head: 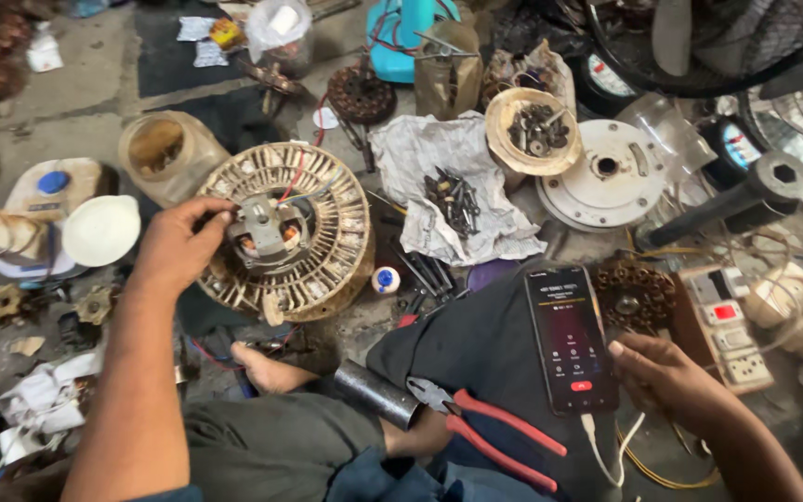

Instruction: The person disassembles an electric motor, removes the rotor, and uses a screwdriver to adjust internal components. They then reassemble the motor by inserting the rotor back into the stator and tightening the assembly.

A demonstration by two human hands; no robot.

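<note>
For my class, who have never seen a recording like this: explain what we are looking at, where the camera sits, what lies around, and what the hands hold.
There is one picture, taken by a camera worn on a person's head, looking down at their own two bare hands and lap. The left hand grips a small motor mounted in a round, slotted fan guard. The right hand holds a lit phone with a white cable plugged in. Red-handled pliers and a dark metal tube rest on the lap. On the floor lie a crumpled cloth with screws on it, a bowl of small parts and a white round plate.
</note>
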